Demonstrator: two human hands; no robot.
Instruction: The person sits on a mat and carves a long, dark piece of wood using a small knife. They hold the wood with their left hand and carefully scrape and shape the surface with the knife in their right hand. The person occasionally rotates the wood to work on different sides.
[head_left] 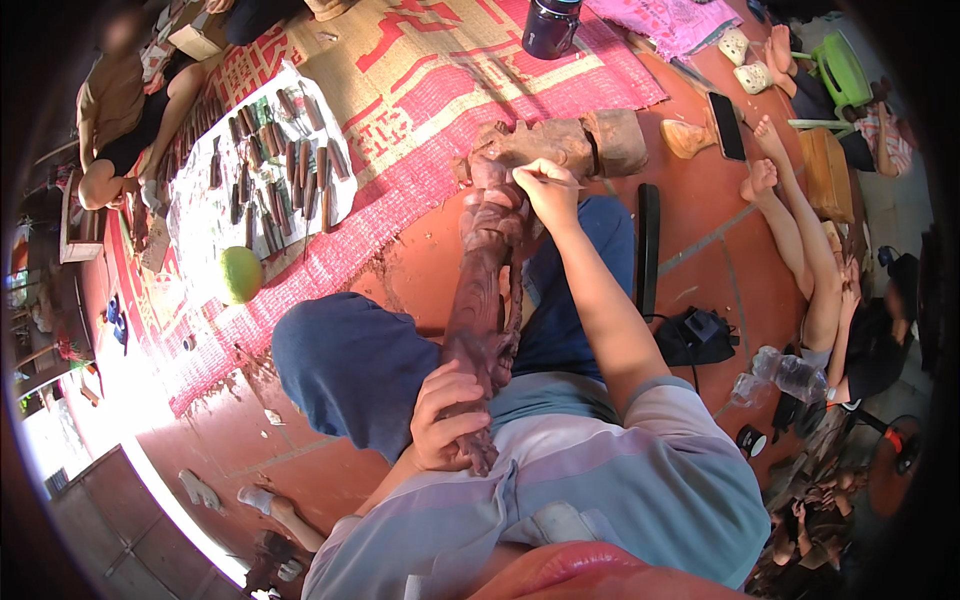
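A long reddish-brown wood carving (472,305) lies lengthwise between my knees, its near end at my waist. My left hand (447,415) is closed around that near end. Up at the far end, my right hand (548,192) pinches a thin pencil-like tool (563,184) against the carved surface; its tip is too small to make out. Just beyond, a rough, lighter brown carved wood block (555,145) lies crosswise on the floor, with the carving's far end at or on it.
Several wood-handled carving tools (275,165) lie on a white sheet at the left, near a green round fruit (240,274). A patterned red mat (400,150) stretches ahead. On the right are a phone (727,127), a black pouch (697,335), plastic bottles (790,373) and other people's bare legs.
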